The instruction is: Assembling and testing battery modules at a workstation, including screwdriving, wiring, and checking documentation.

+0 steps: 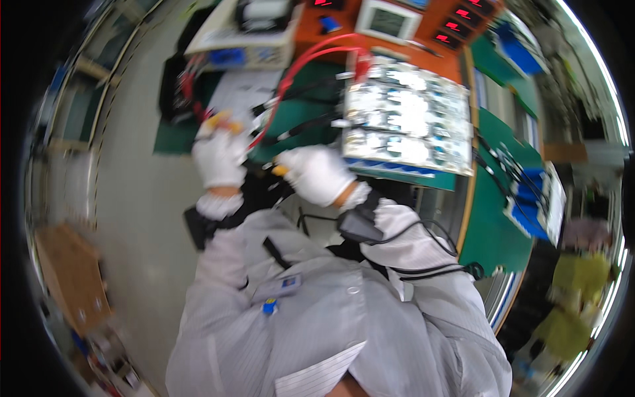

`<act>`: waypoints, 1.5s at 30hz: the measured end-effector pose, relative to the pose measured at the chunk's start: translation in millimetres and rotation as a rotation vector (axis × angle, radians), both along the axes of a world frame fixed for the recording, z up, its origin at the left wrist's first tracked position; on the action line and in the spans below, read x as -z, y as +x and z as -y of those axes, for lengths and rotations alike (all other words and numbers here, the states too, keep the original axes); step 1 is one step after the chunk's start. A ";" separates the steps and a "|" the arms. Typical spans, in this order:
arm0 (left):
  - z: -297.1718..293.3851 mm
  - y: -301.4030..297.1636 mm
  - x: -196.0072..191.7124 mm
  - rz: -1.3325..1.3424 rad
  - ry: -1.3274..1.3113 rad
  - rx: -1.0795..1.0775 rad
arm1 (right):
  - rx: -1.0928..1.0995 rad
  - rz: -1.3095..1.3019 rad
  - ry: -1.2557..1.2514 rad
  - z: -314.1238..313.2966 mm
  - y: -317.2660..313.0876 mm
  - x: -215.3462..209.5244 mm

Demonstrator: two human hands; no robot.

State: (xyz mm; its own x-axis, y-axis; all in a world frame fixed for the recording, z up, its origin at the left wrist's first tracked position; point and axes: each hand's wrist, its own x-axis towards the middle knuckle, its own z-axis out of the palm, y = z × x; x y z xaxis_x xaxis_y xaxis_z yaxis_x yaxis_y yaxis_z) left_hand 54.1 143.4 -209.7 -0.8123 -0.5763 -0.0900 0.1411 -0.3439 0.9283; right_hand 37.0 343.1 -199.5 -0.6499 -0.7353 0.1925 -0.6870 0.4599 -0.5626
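My left hand (219, 157), in a white glove with orange-yellow fingertips, is over the left part of the green bench mat, beside a white sheet (245, 92). Red and black leads (192, 92) lie just beyond its fingertips. Motion smears those fingers, so their grip cannot be told. To its right, at the mat's near edge, my right hand (314, 173) is closed, its yellow fingertips pinched together around something small and dark. A thick red cable (284, 86) arches down between both hands from a panel of bright, silvery-white units (409, 112). Black cables (301, 127) also reach that panel.
A pale bench instrument (241, 54) stands at the back left. Behind the panel, an orange surface (317, 41) carries a white-framed screen (389, 23) and red displays (453, 26). Blue trays (532, 198) with cables sit right. A black cable (423, 268) runs along my right sleeve.
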 end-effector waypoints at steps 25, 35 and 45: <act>-2.6 -4.0 -3.6 -0.036 0.222 0.029 | -0.058 -0.195 0.152 19.1 1.6 3.4; -16.5 0.9 -0.1 0.057 0.426 -0.065 | -0.020 -0.221 0.097 15.6 4.2 11.7; -4.3 -4.0 0.2 0.039 0.489 -0.093 | 0.024 -0.063 0.077 10.4 10.8 5.5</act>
State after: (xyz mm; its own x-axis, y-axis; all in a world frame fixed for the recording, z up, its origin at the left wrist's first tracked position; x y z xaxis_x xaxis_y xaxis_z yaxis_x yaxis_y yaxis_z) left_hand 50.1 147.8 -209.9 -0.7500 -0.5288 -0.3972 0.1600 -0.7278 0.6668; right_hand 47.8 332.7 -205.0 -0.6560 -0.7336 0.1774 -0.7081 0.5168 -0.4811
